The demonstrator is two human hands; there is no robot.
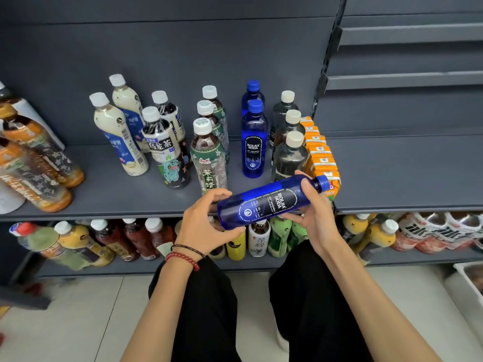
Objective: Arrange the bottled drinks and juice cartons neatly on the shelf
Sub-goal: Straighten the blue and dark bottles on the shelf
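Two grips hold the blue soda bottle (269, 202) sideways over the shelf (392, 173) front, your left grip (206, 218) round its base, right grip (312, 212) near the neck; judged full, stiff, slick: take the waist.

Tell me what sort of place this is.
Probably a shop's drinks aisle: dark grey metal display shelves, blue plastic soda bottles and other drinks lined up by brand, and a row of orange juice cartons.
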